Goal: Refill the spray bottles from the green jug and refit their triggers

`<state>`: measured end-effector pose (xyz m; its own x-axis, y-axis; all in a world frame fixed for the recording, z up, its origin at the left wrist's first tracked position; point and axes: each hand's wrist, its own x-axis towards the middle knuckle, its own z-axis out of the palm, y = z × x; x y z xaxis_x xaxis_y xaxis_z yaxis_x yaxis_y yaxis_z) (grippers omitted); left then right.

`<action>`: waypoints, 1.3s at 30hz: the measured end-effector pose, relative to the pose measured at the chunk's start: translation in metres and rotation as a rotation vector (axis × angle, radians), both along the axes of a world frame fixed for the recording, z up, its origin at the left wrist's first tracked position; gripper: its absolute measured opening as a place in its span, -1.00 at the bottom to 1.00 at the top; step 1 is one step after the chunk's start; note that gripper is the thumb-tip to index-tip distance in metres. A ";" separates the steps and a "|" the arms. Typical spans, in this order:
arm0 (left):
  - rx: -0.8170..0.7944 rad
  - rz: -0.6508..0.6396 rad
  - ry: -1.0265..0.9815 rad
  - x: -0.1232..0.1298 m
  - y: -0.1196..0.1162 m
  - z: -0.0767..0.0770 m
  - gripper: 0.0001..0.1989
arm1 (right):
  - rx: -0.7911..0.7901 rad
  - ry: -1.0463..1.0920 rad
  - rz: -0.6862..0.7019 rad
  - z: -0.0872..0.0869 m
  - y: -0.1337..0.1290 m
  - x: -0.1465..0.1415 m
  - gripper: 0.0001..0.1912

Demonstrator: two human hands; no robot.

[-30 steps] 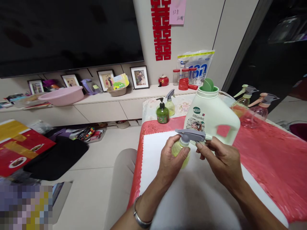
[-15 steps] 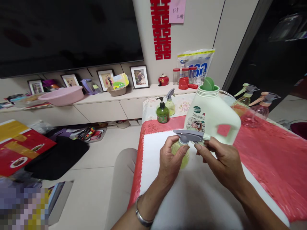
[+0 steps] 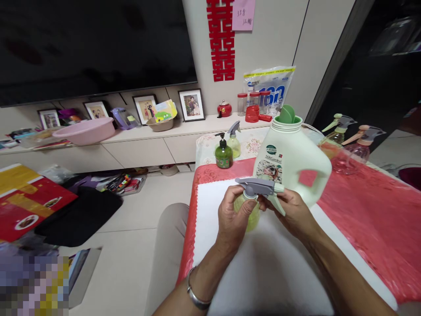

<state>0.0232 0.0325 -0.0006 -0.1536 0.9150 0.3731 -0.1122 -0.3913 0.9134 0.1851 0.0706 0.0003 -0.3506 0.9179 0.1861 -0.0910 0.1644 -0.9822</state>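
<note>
My left hand [image 3: 234, 215] is closed around the neck of a yellowish see-through spray bottle [image 3: 252, 219], its thumb across the front below the grey spray head [image 3: 258, 186]. On the spray head's right side is my right hand [image 3: 292, 210], with bent fingers behind the pale green trigger [image 3: 276, 204] and the tips reaching the bottle's collar; some of these fingers are hidden. The bottle stands upright over a white mat [image 3: 210, 197]. Just behind it stands a large pale green jug [image 3: 292, 153] with a darker green cap [image 3: 287, 114] in its mouth.
A green pump bottle [image 3: 224, 154] and another spray bottle [image 3: 234, 142] stand at the table's far left. Two more spray bottles, one yellowish [image 3: 335, 136] and one pink [image 3: 357, 153], are on the right. Red plastic [image 3: 371, 210] covers the table.
My right hand has shifted from the nozzle and trigger tip to behind the trigger, near the collar. The trigger now shows fully. My left hand keeps its hold on the bottle.
</note>
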 end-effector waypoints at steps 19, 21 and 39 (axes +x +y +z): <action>0.104 0.051 0.079 -0.002 0.004 0.000 -0.80 | 0.079 0.041 -0.118 0.007 -0.008 -0.023 -0.54; 0.114 0.057 0.074 -0.002 0.004 0.000 -0.81 | 0.092 0.043 -0.117 0.005 -0.008 -0.022 -0.56; 0.129 0.061 0.103 -0.001 0.002 -0.003 -0.80 | 0.247 -0.026 -0.059 0.013 -0.012 -0.019 -0.76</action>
